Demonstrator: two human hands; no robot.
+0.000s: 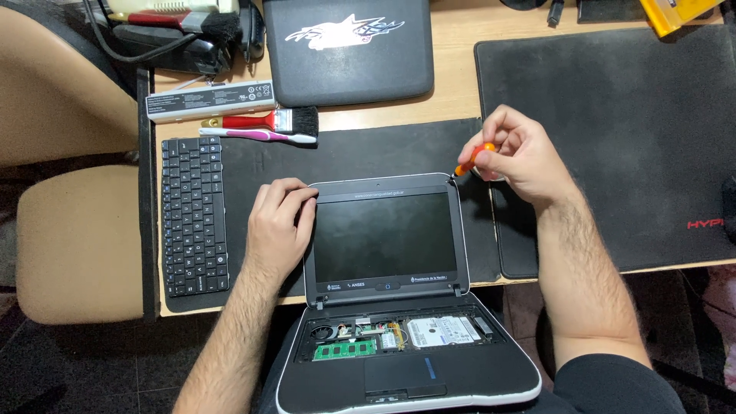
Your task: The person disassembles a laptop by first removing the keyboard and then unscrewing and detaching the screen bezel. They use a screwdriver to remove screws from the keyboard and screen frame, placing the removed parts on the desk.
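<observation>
**Head view: netbook open on bench, screwdriver at lid corner**

Head cam looks down on a small netbook (387,291) lying opened flat at the near edge of the bench (452,31), base hanging off toward the person. Keyboard is off the base: memory stick (345,350) and hard drive (443,332) are exposed.

Right hand (521,157) has its fingers closed on a small orange-handled screwdriver (473,159), tip down at the lid's far right corner. Left hand (277,226) lies flat on the lid's left edge, fingers loosely spread over the far left corner of the bezel, gripping nothing.

Netbook lid sits on a black mat (345,157). A detached keyboard (194,215) lies at the mat's left edge, turned sideways. Just beyond the mat, a red-handled brush (264,119) and a pink toothbrush (257,136), touching side by side; a long white battery pack (211,100) lies past them. A second closed black netbook (349,47) sits at the far edge. A large black mouse pad (613,138) covers the right side.
</observation>
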